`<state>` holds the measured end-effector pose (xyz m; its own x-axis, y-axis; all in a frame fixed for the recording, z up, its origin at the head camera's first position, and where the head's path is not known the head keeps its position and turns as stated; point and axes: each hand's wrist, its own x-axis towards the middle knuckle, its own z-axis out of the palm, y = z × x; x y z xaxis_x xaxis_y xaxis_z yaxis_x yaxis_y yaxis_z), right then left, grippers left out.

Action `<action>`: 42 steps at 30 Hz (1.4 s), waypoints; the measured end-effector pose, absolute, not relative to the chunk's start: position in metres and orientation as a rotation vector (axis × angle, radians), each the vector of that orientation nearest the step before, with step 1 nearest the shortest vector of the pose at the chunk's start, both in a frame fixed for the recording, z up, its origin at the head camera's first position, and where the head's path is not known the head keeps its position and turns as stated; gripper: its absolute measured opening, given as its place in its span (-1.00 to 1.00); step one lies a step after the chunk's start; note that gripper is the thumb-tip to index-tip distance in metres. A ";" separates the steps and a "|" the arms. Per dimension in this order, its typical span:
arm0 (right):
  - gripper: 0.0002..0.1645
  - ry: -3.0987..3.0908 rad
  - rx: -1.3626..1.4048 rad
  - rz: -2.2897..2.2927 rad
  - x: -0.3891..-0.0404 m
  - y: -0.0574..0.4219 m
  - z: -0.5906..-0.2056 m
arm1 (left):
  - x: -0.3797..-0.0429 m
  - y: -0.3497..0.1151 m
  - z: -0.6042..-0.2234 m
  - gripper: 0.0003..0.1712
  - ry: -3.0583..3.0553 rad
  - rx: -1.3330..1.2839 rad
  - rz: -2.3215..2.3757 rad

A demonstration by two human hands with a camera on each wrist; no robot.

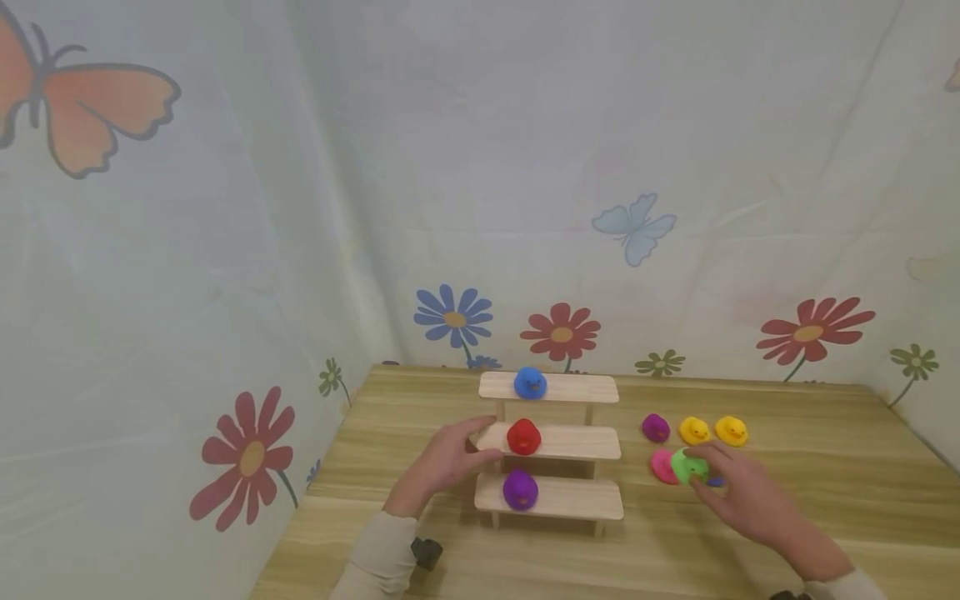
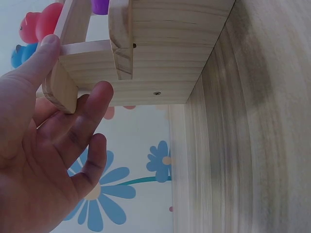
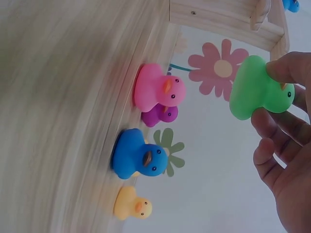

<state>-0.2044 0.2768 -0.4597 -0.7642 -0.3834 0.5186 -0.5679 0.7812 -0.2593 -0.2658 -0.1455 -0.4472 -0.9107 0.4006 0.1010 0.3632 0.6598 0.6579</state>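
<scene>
A green rubber duck (image 3: pixel 250 87) is pinched between the thumb and fingers of my right hand (image 1: pixel 753 496), raised off the table. In the head view it overlaps a pink duck (image 1: pixel 663 467) and a blue duck (image 1: pixel 716 482). My left hand (image 1: pixel 447 457) grips the left end of the middle step of a three-step wooden stand (image 1: pixel 577 442), thumb on top and fingers below. On the stand sit a blue duck (image 1: pixel 530 383) on the top step, a red duck (image 1: pixel 523 437) on the middle one and a purple duck (image 1: pixel 520 490) on the lowest, all toward the left.
Behind the right hand, a smaller purple duck (image 1: pixel 656 428) and two yellow ducks, one left (image 1: pixel 694 431) and one right (image 1: pixel 732 431), stand in a row on the wooden table (image 1: pixel 840 467). A pale curtain (image 1: pixel 480 167) with flowers and butterflies hangs along the table's back and left.
</scene>
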 end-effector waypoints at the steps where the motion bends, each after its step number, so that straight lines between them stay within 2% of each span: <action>1: -0.50 -2.528 0.706 0.559 -0.204 0.278 -0.460 | -0.266 -0.145 -0.447 -0.23 2.813 0.648 1.099; 24: -0.51 -2.584 0.509 0.493 -0.209 0.310 -0.461 | -0.264 -0.145 -0.446 -0.23 2.819 0.665 1.107; 42: -0.51 -2.614 0.460 0.458 -0.212 0.332 -0.467 | -0.264 -0.145 -0.446 -0.23 2.822 0.632 1.081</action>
<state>-0.2118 0.3317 -0.4667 -0.8460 -0.2415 0.4754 -0.3887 0.8896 -0.2397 -0.2640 -0.1447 -0.4459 -0.9147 0.3931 0.0938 0.3551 0.6711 0.6507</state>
